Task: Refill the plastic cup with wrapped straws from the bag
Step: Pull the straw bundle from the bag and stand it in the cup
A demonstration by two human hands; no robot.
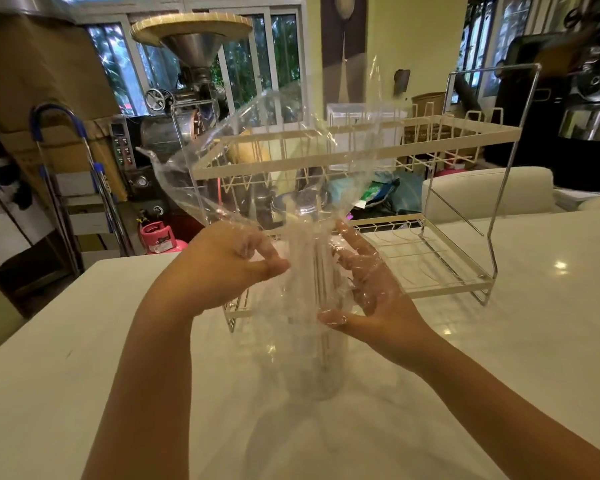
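Both hands, left hand [229,258] and right hand [364,282], pinched the clear bag [274,157], which looked flimsy and slippery, at its gathered neck, its mouth flaring toward 12 o'clock.

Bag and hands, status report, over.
Left hand pinches the bag, right hand cups its neck. Straws upright inside, above the cup. Rack close behind, nothing blocking.
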